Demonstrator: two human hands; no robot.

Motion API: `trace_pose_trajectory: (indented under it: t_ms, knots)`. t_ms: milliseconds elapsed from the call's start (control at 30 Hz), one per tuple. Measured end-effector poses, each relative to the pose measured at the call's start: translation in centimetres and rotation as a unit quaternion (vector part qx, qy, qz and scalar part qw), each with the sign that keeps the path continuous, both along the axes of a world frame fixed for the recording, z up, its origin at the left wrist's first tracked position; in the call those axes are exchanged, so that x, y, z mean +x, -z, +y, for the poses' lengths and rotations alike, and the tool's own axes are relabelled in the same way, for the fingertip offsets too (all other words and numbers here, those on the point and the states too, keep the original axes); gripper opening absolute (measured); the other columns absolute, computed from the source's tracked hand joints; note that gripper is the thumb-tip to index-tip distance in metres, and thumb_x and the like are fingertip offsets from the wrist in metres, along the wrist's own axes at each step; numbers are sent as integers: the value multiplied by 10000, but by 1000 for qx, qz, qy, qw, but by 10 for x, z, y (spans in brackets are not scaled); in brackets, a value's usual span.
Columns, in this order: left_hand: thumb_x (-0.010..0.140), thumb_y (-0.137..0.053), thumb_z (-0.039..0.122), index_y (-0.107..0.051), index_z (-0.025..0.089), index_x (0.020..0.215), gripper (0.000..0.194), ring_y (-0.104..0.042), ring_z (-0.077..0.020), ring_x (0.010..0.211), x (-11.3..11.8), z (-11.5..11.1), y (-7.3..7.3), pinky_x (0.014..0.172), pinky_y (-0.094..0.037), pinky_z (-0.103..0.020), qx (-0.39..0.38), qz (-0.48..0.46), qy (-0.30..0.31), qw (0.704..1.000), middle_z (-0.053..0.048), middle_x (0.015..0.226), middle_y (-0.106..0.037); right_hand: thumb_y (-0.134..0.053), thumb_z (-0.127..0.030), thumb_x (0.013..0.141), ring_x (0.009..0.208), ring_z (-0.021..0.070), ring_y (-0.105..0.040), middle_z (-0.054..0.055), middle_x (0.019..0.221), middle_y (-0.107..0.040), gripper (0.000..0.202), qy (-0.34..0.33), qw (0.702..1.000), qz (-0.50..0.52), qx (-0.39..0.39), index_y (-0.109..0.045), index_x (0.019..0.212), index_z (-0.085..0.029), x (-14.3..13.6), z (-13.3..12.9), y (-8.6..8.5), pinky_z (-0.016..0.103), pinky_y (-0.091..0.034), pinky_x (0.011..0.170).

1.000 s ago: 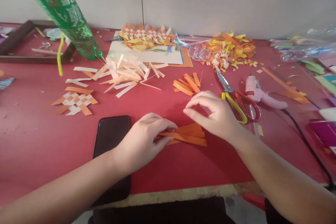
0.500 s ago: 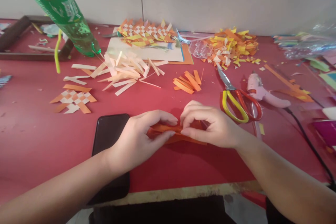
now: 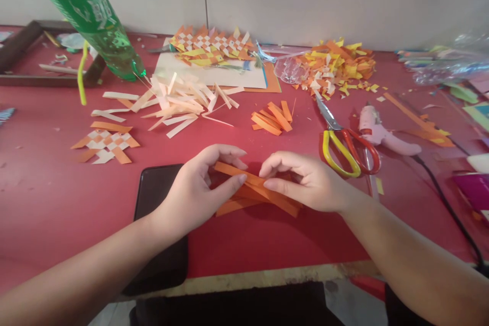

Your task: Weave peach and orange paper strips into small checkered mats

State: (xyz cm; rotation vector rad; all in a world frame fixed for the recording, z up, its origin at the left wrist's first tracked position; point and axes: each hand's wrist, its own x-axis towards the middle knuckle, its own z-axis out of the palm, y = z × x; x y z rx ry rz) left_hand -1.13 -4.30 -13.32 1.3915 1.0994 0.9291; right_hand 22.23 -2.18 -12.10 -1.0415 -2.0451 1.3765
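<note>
Low over the table, my left hand [image 3: 200, 191] and my right hand [image 3: 309, 181] hold an orange paper strip [image 3: 280, 202] slantwise between them. My left thumb presses on the strip's upper part, with the fingers curved behind it. On the other side my right thumb and bent fingers pinch it near its middle; some of those fingertips are hidden. More orange paper strips [image 3: 235, 206] lie below, between the hands, partly covered. Under my left wrist is a black phone [image 3: 158, 188]. A small heap of short orange strips [image 3: 272, 118] lies just beyond my hands.
Scissors [image 3: 340, 150] and a pink glue gun [image 3: 385, 135] lie right. A woven paper fish [image 3: 107, 145] lies left, near pale strips [image 3: 179, 99]. A green bottle [image 3: 91, 20], a dark frame [image 3: 38, 81], more woven fish [image 3: 214, 46] and paper scraps [image 3: 340, 66] stand farther back.
My hands have parted a little and their fingers have loosened. The orange strip has turned to a slant, showing its flat face, and more strips show beneath it.
</note>
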Motion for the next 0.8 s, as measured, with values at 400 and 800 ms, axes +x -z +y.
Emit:
trace_pose_trajectory:
  t_ms: [400,800]
  knots:
    - [892,-684,237,-582,226,1153,281,-680,-146,948,0,0,-3,927,-492,-300,-18,44,2,999,-6,956,-730,-595,-89,883,603,78,-467,-36,702,-524,141,-35,988,-6,147,-678,938,-190,1,2,-6,207,-384,540]
    - [859,-747,275,-549,214,1141,350,-702,-98,801,1,3,-12,670,-537,-167,-145,-100,6,984,5,907,-745,-460,-129,960,897,159,-708,43,986,-753,305,-70,991,101,-43,-697,1129,-221,8,3,-7,296,-544,798]
